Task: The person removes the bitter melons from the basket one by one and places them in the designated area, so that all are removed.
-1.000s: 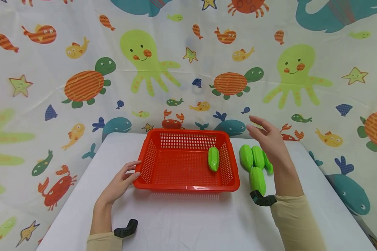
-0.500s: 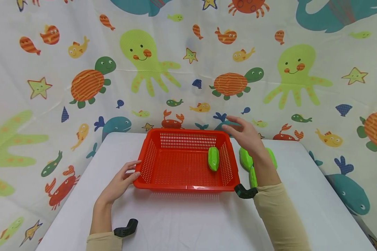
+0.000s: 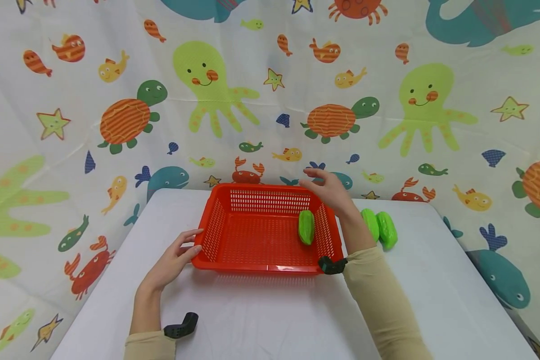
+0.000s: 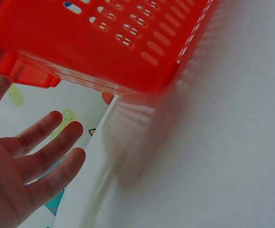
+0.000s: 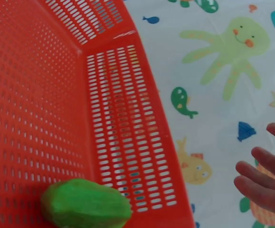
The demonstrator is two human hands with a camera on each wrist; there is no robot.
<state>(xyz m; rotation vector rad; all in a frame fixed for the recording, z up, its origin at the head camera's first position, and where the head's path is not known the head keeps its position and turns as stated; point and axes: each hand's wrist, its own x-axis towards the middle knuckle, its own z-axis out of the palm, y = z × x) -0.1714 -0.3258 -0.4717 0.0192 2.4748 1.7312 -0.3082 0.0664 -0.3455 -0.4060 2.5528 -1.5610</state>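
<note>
A red plastic basket (image 3: 247, 268) with perforated walls stands on the white table. One glossy green, ridged, elongated fruit-like piece (image 3: 306, 227) lies inside near its right wall; the right wrist view shows the same green piece (image 5: 85, 204) closer. My left hand (image 3: 168, 265) touches the basket's left rim, and in the left wrist view several of its fingers (image 4: 56, 156) extend loosely below that rim. Above the basket's back right corner hovers my right hand (image 3: 330, 192), its fingers apart and holding nothing.
Two similar green pieces (image 3: 387, 231) show on the table right of the basket, partly behind my right forearm; others there are hidden by it. A white curtain (image 3: 270, 110) printed with sea animals hangs behind the table.
My right hand has moved left from above the green pieces on the table to over the basket's back right corner. My left hand and the basket have stayed in place.
</note>
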